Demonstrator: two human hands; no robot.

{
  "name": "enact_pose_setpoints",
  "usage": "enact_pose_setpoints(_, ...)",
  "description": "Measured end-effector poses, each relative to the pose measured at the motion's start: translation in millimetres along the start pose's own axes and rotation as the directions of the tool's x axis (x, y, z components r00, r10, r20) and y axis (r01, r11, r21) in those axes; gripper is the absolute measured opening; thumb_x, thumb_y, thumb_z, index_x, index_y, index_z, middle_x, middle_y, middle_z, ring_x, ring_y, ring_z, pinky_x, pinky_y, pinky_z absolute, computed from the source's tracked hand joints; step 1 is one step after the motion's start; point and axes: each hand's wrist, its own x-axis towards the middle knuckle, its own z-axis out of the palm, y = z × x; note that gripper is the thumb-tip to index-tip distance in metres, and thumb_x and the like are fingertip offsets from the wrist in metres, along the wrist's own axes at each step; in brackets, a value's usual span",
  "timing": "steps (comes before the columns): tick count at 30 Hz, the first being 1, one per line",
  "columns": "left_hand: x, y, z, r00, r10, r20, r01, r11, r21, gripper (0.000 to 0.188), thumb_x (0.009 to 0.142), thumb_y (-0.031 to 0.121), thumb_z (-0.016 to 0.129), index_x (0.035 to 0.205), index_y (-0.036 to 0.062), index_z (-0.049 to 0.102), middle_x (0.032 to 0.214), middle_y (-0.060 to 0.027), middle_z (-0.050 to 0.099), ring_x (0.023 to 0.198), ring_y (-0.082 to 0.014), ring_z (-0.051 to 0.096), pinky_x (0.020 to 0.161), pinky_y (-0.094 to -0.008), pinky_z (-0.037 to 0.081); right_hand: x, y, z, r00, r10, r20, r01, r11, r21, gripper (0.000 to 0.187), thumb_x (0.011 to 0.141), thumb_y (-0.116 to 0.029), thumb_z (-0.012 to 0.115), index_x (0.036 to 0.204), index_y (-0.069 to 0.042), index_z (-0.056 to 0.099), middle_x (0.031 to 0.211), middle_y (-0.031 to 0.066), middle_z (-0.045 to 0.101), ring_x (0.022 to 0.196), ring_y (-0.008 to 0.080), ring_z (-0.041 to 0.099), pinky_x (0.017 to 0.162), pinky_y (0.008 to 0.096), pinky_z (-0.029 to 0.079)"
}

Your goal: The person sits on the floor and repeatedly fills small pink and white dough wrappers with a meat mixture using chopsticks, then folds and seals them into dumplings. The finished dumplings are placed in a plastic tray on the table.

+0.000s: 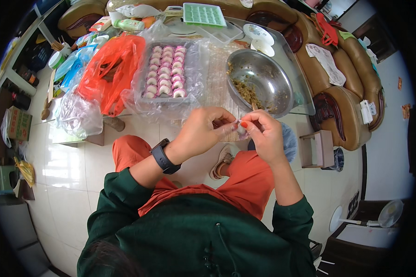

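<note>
Between my two hands, over the table's near edge, is a small dumpling in a pale, pinkish wrapper. My left hand, with a dark watch on its wrist, pinches one side of it with thumb and fingers. From the other side my right hand pinches the wrapper's edge; its thumb has a red nail. Just beyond my hands stands a steel bowl with brown-green minced filling along its left and near walls. A tray to the left holds rows of white and pink dumplings.
A red plastic bag and a crumpled clear bag lie left of the tray. Behind are a green compartment tray and white dishes. A small stool stands at right, near a brown sofa.
</note>
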Motion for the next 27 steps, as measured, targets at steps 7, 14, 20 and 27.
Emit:
enact_pose_setpoints(7,3.1,-3.3,4.2,0.982,0.179,-0.065,-0.161,0.962,0.22,0.017,0.077,0.004,0.074,0.092,-0.0011,0.068,0.078,-0.0115,0.068,0.066,-0.0143,0.065,0.06,-0.0272,0.052,-4.3,3.3,-1.8,0.99,0.139,-0.005,-0.136,0.975,0.176,0.014,0.084,0.002,0.061,0.097,0.003,0.065,0.083,0.0042,0.062,0.07,0.0089,0.058,0.064,0.0227,0.047)
enact_pose_setpoints(14,5.6,0.0,-1.8,0.989,0.149,0.02,-0.149,0.958,0.244,0.013,0.077,0.005,0.074,0.088,0.0001,0.07,0.077,-0.0121,0.067,0.062,-0.0149,0.064,0.057,-0.0278,0.05,-6.2,0.1,-3.4,0.998,0.054,0.03,-0.052,0.998,-0.034,0.016,0.079,0.002,0.067,0.095,0.001,0.07,0.079,0.005,0.064,0.069,0.0101,0.059,0.063,0.0228,0.047)
enact_pose_setpoints(20,8.2,1.5,-4.4,0.978,0.194,0.083,-0.21,0.927,0.311,0.01,0.076,0.004,0.072,0.085,0.0001,0.069,0.075,-0.0134,0.066,0.062,-0.0198,0.064,0.056,-0.0295,0.049,-6.8,-2.1,-2.9,0.999,0.018,0.037,-0.016,0.998,-0.064,0.013,0.076,0.004,0.069,0.088,0.0,0.071,0.079,0.007,0.065,0.067,0.0114,0.06,0.06,0.024,0.048)
enact_pose_setpoints(27,7.1,-2.9,2.6,0.941,0.324,0.101,-0.335,0.835,0.436,0.014,0.074,-0.002,0.066,0.087,-0.0015,0.064,0.079,-0.017,0.064,0.069,-0.0318,0.063,0.061,-0.0336,0.049,-8.7,-8.1,6.7,1.0,0.005,0.008,-0.004,0.997,-0.077,0.008,0.078,0.005,0.066,0.086,0.003,0.065,0.079,0.0083,0.064,0.064,0.0123,0.061,0.059,0.0236,0.048)
